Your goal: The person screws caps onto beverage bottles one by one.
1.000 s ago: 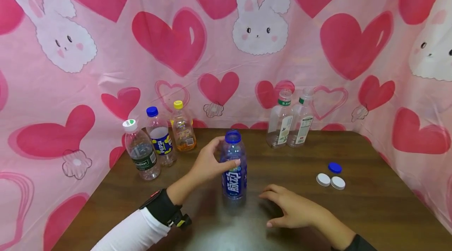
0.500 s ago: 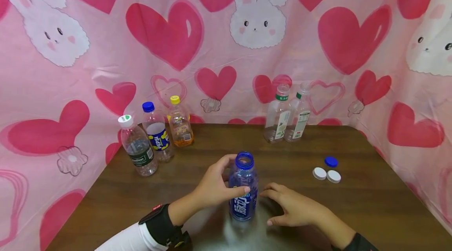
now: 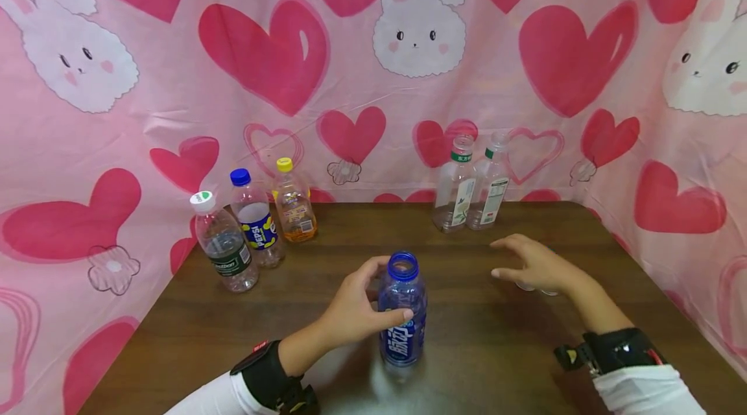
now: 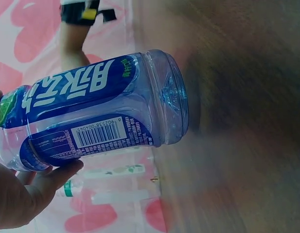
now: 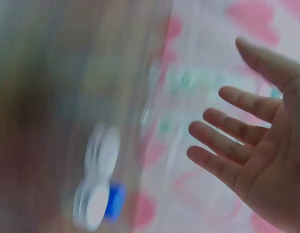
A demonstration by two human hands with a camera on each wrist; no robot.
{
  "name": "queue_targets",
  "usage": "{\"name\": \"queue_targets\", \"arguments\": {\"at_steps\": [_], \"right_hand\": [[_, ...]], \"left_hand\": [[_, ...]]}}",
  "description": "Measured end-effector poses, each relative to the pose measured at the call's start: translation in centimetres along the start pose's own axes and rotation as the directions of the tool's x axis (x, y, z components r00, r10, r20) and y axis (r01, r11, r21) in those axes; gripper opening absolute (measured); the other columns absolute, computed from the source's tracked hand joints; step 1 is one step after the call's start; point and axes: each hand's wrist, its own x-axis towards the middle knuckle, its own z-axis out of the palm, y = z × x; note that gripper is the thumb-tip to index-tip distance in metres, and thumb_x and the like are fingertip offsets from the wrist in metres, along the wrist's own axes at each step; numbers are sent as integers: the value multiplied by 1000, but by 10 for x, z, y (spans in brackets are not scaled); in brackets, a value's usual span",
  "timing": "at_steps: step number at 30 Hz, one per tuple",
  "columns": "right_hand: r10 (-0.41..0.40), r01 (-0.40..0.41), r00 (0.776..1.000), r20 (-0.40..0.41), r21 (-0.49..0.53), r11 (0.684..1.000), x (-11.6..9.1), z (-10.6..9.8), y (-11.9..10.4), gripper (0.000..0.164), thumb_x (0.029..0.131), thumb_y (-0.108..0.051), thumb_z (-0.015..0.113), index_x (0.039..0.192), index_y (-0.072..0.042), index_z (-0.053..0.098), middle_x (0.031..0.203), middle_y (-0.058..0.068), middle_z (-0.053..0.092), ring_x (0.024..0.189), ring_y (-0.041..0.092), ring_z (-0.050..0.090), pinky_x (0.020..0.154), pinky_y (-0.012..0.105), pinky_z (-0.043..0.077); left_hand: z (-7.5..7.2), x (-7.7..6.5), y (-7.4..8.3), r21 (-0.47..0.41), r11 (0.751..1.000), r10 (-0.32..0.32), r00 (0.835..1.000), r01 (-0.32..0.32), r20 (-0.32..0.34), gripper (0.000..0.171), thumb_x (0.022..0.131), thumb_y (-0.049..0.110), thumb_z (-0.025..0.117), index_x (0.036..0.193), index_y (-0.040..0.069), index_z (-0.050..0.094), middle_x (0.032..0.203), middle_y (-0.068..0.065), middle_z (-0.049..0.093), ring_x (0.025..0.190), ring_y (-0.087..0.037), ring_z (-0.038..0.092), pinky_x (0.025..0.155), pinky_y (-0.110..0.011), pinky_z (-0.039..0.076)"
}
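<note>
My left hand (image 3: 358, 311) grips a blue, uncapped plastic drink bottle (image 3: 405, 343), which stands upright near the front of the table. The thumb lies across its front, and the label with barcode shows in the left wrist view. Holding nothing, my right hand (image 3: 543, 264) hovers over the table's right side with its fingers extended. Beneath it, mostly covered in the head view, are two white bottle caps (image 5: 108, 153) and a blue bottle cap (image 5: 116, 201); the right wrist view shows them blurred.
At the left stand three capped bottles: one with a white cap (image 3: 227, 253), a Pepsi bottle (image 3: 257, 224) and one with a yellow cap (image 3: 296, 211). Two clear uncapped bottles (image 3: 455, 194) stand at the back right. A pink heart-patterned cloth (image 3: 350, 78) hangs behind the table (image 3: 350, 240).
My left hand brought the blue bottle closer to the front and slightly right, then stayed still. My right hand moved from beside the bottle to the right and away, over the caps.
</note>
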Motion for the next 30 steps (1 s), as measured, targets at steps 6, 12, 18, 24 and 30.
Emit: {"name": "queue_targets", "arguments": {"at_steps": [6, 12, 18, 24, 30], "right_hand": [[239, -238, 971, 20, -54, 970, 2, -22, 68, 39, 87, -16, 71, 110, 14, 60, 105, 31, 62, 104, 53, 55, 88, 63, 44], [371, -371, 923, 103, -22, 928, -5, -16, 102, 36, 82, -13, 74, 103, 13, 62, 96, 27, 65, 93, 46, 60, 85, 60, 47], [331, -322, 940, 86, -99, 942, -1, -9, 106, 30, 72, -9, 79, 92, 9, 66, 89, 24, 67, 84, 39, 63, 81, 56, 50], [342, -324, 937, 79, -174, 930, 3, -6, 106, 25, 71, -6, 79, 89, 7, 67, 85, 21, 68, 81, 39, 63, 79, 57, 50], [317, -297, 946, 72, -204, 933, 8, -5, 103, 22, 71, -5, 78, 88, 6, 68, 84, 20, 68, 81, 39, 63, 79, 57, 50]], "left_hand": [[2, -1, 1, -34, 999, -13, 1000, 13, 11, 63, 79, 18, 82, 133, 12, 49, 124, -11, 59, 103, -27, 64, 81, -40, 56], [4, -1, 0, -36, 999, -16, 1000, 16, 14, 62, 79, 18, 82, 132, 13, 50, 123, -9, 59, 103, -25, 65, 81, -39, 56], [4, -2, -2, -32, 999, -7, 1000, 8, 15, 62, 80, 18, 81, 133, 13, 50, 123, -10, 59, 103, -25, 65, 81, -40, 56], [4, -2, -2, -17, 1000, -1, 1000, 1, 9, 63, 80, 21, 81, 134, 15, 49, 125, -8, 59, 108, -24, 62, 82, -40, 56], [3, -2, -2, -10, 1000, -8, 1000, 8, 1, 63, 80, 24, 81, 134, 17, 49, 126, -6, 59, 108, -24, 62, 83, -43, 55]]}}
